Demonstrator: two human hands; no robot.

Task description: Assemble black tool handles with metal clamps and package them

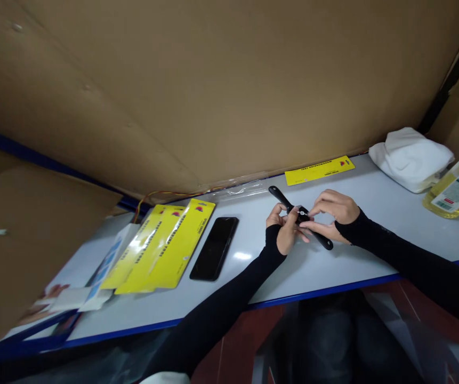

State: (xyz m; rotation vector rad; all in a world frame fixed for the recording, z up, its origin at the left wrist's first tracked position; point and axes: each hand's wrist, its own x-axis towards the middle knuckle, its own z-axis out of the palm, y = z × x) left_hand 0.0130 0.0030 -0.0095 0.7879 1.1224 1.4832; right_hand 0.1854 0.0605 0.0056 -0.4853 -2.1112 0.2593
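Note:
A black spokeshave [322, 239] with two long handles is held slantwise above the white table. My left hand [284, 230] is closed around its middle from the left, the thumb on top near a small silvery part. From the right, my right hand [335, 212] pinches at the same middle section, its fingertips against the tool. What exactly those fingertips grip is partly hidden. Behind the tool lies a yellow printed card [319, 170].
Left of my hands are a black phone [215, 249] and several overlapping yellow packaging cards [181, 248]. Clear plastic packaging [237, 191] lies by the cardboard wall. At the right are a white cloth bundle [409, 159] and a bottle of yellow liquid [455, 186]. Someone else's hand shows at far left.

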